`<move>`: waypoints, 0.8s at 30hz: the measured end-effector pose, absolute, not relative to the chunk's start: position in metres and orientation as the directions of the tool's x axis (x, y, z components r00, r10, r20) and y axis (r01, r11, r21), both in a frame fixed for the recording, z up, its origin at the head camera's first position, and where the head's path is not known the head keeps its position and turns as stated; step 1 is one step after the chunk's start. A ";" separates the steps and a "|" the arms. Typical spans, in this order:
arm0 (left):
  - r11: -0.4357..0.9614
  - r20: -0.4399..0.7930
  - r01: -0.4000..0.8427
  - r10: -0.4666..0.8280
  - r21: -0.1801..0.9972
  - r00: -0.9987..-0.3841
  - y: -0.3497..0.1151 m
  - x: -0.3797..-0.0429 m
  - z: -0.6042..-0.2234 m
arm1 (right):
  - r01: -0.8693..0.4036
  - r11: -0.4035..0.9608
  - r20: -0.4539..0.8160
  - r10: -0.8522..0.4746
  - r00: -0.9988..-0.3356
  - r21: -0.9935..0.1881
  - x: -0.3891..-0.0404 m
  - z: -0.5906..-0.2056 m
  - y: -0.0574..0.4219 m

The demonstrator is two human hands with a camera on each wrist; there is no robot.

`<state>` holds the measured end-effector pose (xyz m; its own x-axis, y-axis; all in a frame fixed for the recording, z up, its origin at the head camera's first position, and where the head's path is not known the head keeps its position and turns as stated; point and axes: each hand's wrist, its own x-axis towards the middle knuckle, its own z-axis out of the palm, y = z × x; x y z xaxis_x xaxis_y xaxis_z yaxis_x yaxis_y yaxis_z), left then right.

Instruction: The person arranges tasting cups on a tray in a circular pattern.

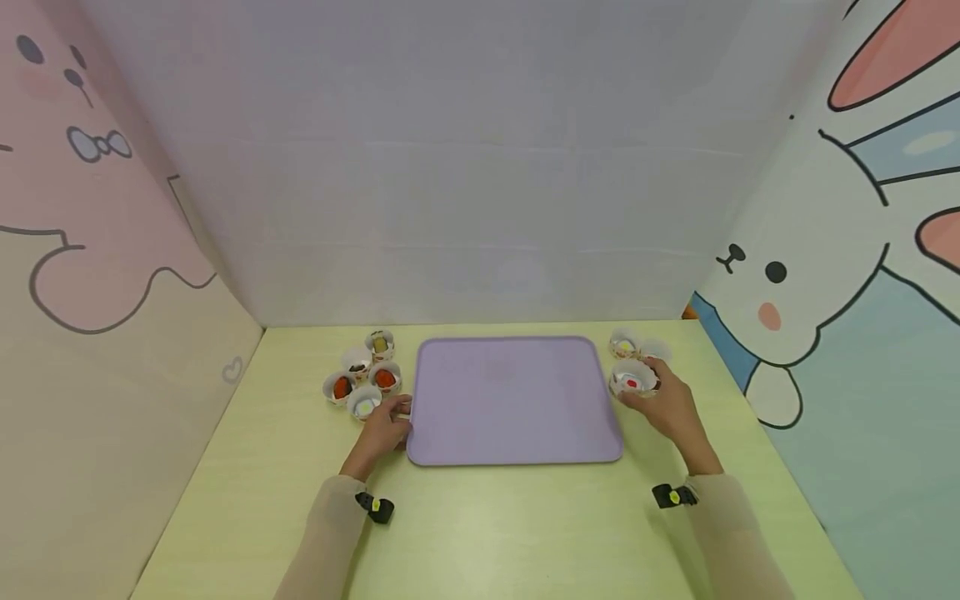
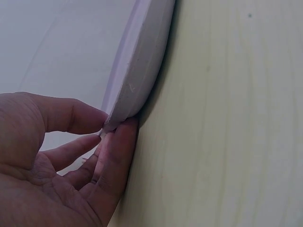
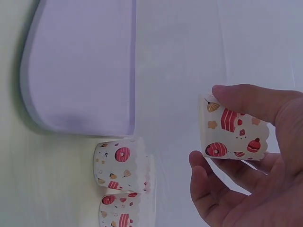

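A purple rectangular tray [image 1: 513,400] lies on the table in front of me. My left hand [image 1: 385,432] is at its left edge; in the left wrist view the thumb and fingers pinch the tray's rim [image 2: 137,71]. At the tray's right side, my right hand [image 1: 666,404] grips a white paper baking cup [image 3: 232,127] printed with red cakes and donuts. Thumb and fingers hold it from opposite sides, above the tabletop. A red spot shows inside this cup in the head view. Just behind it stand two more printed paper cups [image 1: 624,343], one partly covered by the right hand.
Left of the tray several paper cups [image 1: 364,402] stand in a cluster. Two hold orange-red pieces [image 1: 385,378], another a yellowish piece [image 1: 380,343]. A pale wall [image 1: 480,208] closes off the table's back, with cartoon-printed panels [image 1: 817,250] at both sides.
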<state>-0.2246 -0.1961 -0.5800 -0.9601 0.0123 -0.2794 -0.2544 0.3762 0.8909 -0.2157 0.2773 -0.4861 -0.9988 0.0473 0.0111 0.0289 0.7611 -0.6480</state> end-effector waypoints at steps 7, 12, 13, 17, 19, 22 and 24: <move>0.383 -0.278 -0.253 0.010 0.889 -0.961 -0.196 -0.225 -0.582 | 0.004 0.729 0.024 0.028 -0.999 -0.685 -0.223 -0.474 0.271; 0.386 -0.275 -0.250 0.009 0.888 -0.961 -0.196 -0.223 -0.583 | -0.047 0.695 0.072 0.006 -0.997 -0.717 -0.230 -0.471 0.263; 0.381 -0.276 -0.251 0.010 0.890 -0.961 -0.196 -0.223 -0.584 | -0.056 0.687 0.079 0.003 -0.997 -0.724 -0.232 -0.471 0.262; 0.363 -0.275 -0.252 0.013 0.897 -0.961 -0.196 -0.223 -0.584 | -0.065 0.652 0.081 -0.006 -0.997 -0.756 -0.239 -0.468 0.254; 0.356 -0.279 -0.256 0.014 0.899 -0.960 -0.196 -0.223 -0.584 | -0.073 0.640 0.082 -0.015 -0.997 -0.765 -0.242 -0.467 0.251; 0.360 -0.278 -0.255 0.013 0.897 -0.961 -0.196 -0.224 -0.584 | -0.074 0.629 0.076 -0.023 -0.997 -0.774 -0.247 -0.463 0.244; 0.364 -0.276 -0.254 0.010 0.896 -0.961 -0.196 -0.224 -0.584 | -0.074 0.637 0.074 -0.027 -0.997 -0.767 -0.250 -0.461 0.240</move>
<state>-0.2240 -0.1956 -0.5835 -0.9610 0.0099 -0.2765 -0.2540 0.3641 0.8961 -0.2503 0.2399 -0.4609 -0.9969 -0.0271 0.0742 -0.0745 0.6368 -0.7674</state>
